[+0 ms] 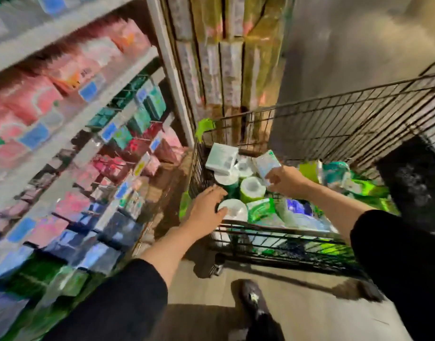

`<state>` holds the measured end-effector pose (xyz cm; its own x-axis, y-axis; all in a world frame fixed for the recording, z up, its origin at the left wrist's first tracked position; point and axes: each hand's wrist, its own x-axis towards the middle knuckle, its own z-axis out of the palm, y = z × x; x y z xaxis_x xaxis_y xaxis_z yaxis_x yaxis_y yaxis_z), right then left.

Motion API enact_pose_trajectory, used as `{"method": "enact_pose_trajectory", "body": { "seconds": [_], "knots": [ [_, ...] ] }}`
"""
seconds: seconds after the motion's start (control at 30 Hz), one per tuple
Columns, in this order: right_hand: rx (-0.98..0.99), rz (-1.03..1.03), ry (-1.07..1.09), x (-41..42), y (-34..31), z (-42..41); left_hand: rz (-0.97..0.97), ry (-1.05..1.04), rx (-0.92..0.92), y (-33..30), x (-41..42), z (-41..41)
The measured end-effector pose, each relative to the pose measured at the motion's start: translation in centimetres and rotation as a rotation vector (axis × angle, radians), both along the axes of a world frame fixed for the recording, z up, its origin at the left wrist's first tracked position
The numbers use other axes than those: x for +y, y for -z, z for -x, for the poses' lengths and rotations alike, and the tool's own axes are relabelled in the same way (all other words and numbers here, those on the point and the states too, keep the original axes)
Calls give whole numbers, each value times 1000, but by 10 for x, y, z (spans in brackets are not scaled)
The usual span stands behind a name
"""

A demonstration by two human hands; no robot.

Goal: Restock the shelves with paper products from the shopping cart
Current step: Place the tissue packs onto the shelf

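A black wire shopping cart [280, 232] stands in front of me, filled with several paper rolls and tissue packs in green and white wrap. My left hand [206, 207] reaches over the cart's near left corner, and its fingers curl around a white paper roll [236, 210]. My right hand [285, 179] is deeper in the cart and pinches a pale blue and white tissue pack [266, 166]. A white boxed pack [221, 157] lies at the cart's far left corner. The shelves [71, 124] on the left hold pink, teal and blue packs.
Stacked cardboard cartons [223, 57] rise behind the cart next to the shelf's white upright. My dark shoe [253, 299] is on the floor below the cart. A dark bag or object [413, 183] sits at the cart's right side.
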<state>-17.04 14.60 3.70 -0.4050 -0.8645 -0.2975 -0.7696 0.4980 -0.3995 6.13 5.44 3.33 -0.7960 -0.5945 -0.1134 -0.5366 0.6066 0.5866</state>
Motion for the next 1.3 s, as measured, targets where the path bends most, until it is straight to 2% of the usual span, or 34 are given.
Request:
{"method": "enact_pose_trajectory", "body": {
  "seconds": [0.13, 0.3, 0.37, 0.43, 0.5, 0.6, 0.7, 0.8, 0.93, 1.03, 1.17, 1.23, 1.3],
  "knots": [
    [2, -132, -90, -4, 49, 43, -132, -26, -161, 37, -24, 54],
    [-202, -428, -224, 12, 108, 66, -247, 38, -433, 94, -25, 95],
    [-247, -490, -291, 22, 133, 63, -350, 67, -542, 111, -20, 103],
    [-190, -479, -411, 28, 158, 57, -494, 21, -617, 128, -20, 106],
    [-60, -480, -547, 30, 176, 50, -545, -36, -629, 144, -27, 106],
    [22, -522, -551, 28, 191, 41, -497, 30, -637, 143, -29, 111],
    [16, -410, -465, 24, 198, 41, -363, 127, -617, 146, -28, 119],
    [-58, -267, -425, 25, 200, 49, -317, 191, -580, 141, -18, 123],
    [-184, -25, -371, 40, 192, 59, -324, 89, -540, 134, -16, 126],
    [-296, 129, -212, 51, 177, 60, -460, -106, -494, 144, -23, 133],
    [-383, 208, -82, 55, 172, 58, -890, -366, -412, 144, -23, 133],
    [-379, 213, -59, 53, 173, 58, -1020, -363, -338, 149, -21, 134],
    [-357, 180, -41, 52, 176, 61, -1051, -376, -268, 149, -19, 142]
  ]
}}
